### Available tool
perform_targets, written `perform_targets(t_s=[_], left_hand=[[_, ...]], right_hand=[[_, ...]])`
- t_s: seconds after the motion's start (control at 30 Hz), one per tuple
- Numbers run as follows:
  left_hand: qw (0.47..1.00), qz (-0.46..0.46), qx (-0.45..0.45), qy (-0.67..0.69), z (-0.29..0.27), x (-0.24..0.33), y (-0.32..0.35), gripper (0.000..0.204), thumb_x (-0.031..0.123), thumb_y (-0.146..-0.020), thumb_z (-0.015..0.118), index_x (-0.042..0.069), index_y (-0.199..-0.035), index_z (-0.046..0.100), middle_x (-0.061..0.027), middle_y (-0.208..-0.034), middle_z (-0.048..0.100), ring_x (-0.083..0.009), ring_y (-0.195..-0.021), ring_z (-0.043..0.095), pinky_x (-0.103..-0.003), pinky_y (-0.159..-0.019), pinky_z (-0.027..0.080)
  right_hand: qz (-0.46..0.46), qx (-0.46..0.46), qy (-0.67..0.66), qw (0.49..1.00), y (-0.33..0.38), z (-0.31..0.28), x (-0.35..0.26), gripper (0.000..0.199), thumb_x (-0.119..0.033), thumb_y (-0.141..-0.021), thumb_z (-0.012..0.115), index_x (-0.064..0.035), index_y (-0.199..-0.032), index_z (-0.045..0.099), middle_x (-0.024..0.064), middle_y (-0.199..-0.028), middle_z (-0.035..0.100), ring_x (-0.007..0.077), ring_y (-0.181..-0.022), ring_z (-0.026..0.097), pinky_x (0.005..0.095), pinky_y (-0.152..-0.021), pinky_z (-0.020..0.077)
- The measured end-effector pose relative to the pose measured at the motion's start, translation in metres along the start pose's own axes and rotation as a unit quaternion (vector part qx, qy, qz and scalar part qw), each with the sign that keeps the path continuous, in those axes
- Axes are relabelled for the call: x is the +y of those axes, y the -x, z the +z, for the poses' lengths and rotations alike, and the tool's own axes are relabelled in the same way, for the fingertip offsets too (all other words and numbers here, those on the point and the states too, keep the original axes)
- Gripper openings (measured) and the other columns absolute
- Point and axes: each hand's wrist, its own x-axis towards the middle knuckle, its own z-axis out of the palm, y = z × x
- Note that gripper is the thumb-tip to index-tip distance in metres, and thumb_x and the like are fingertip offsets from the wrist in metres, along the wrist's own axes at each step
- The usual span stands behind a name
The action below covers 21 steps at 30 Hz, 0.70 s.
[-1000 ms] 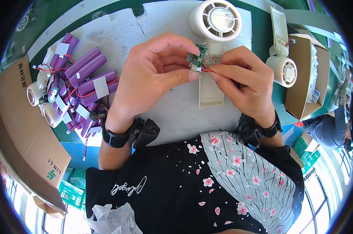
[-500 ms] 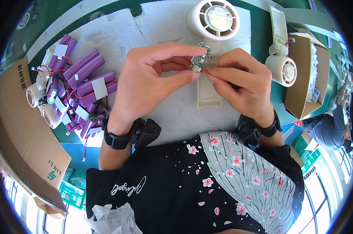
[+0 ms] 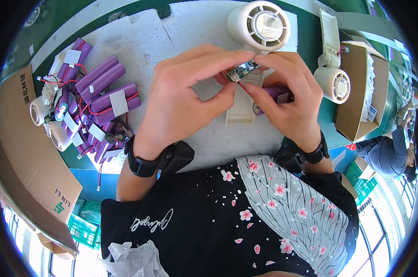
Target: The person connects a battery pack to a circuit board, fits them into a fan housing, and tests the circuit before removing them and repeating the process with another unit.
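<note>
Between my hands, above the mat, is a small green circuit board (image 3: 242, 70). The thumb and fingers of my left hand (image 3: 186, 87) grip it. A red wire (image 3: 244, 87) runs from the board's near end to my right thumb. My right hand (image 3: 292, 87) is curled with its fingertips at the board's other end. A purple battery cell (image 3: 276, 94) shows in the gap behind its thumb, apparently held by the curled fingers. Under my hands lies a cream handheld fan, its round head (image 3: 266, 25) at the far side and its open handle (image 3: 240, 111) nearer me.
Several purple battery packs (image 3: 102, 87) with red wires and white pads lie heaped at left, among cream fan parts. A second open fan (image 3: 333, 83) lies at right, beside a cardboard box (image 3: 350, 101). A large carton (image 3: 33, 152) stands at left. Another person (image 3: 387, 154) is far right.
The circuit board has turned flatter and shifted right. My right fingers have moved up to its end, and the purple battery cell has come into view. The fan has shifted and turned slightly.
</note>
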Motion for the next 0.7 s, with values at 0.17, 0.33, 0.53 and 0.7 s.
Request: perform_targets(t_s=[0.17, 0.33, 0.53, 0.7], left_hand=[[0.998, -0.053, 0.006, 0.021, 0.0003, 0.0018, 0.0021, 0.043, -0.014, -0.077, 0.064, -0.001, -0.119, 0.065, -0.0108, -0.109, 0.064, -0.0144, -0.091, 0.063, -0.026, -0.082, 0.053], [0.999, -0.030, 0.022, 0.034, 0.0009, -0.0011, 0.0019, 0.038, -0.013, -0.078, 0.065, -0.002, -0.114, 0.067, -0.0104, -0.108, 0.065, -0.0139, -0.091, 0.063, -0.026, -0.081, 0.053], [0.997, 0.006, 0.047, -0.057, 0.0034, 0.0005, 0.0013, 0.029, -0.010, -0.075, 0.068, -0.001, -0.102, 0.072, -0.0101, -0.098, 0.069, -0.0156, -0.085, 0.067, -0.024, -0.074, 0.054], [0.988, 0.055, 0.067, -0.125, 0.0049, -0.0014, -0.0004, 0.027, -0.008, -0.071, 0.070, 0.000, -0.097, 0.074, -0.0094, -0.088, 0.070, -0.0174, -0.077, 0.068, -0.024, -0.069, 0.053]], right_hand=[[-0.026, 0.000, 0.035, 0.999, -0.0005, 0.0009, 0.0009, 0.039, 0.004, -0.071, 0.080, -0.0001, -0.108, 0.066, 0.0103, -0.104, 0.062, 0.0072, -0.064, 0.063, 0.0181, -0.051, 0.0496], [-0.003, 0.049, 0.024, 0.999, -0.0013, 0.0054, 0.0026, 0.039, -0.008, -0.068, 0.085, -0.0093, -0.104, 0.071, 0.0050, -0.092, 0.064, 0.0111, -0.058, 0.061, 0.0226, -0.049, 0.0500], [-0.003, 0.037, 0.017, 0.999, 0.0009, 0.0029, 0.0051, 0.038, -0.004, -0.069, 0.083, -0.0059, -0.104, 0.070, 0.0063, -0.092, 0.064, 0.0098, -0.060, 0.062, 0.0210, -0.050, 0.0499], [-0.014, 0.014, 0.033, 0.999, 0.0007, 0.0016, 0.0057, 0.037, 0.005, -0.070, 0.080, 0.0001, -0.105, 0.068, 0.0084, -0.098, 0.064, 0.0073, -0.064, 0.063, 0.0178, -0.052, 0.0498]])
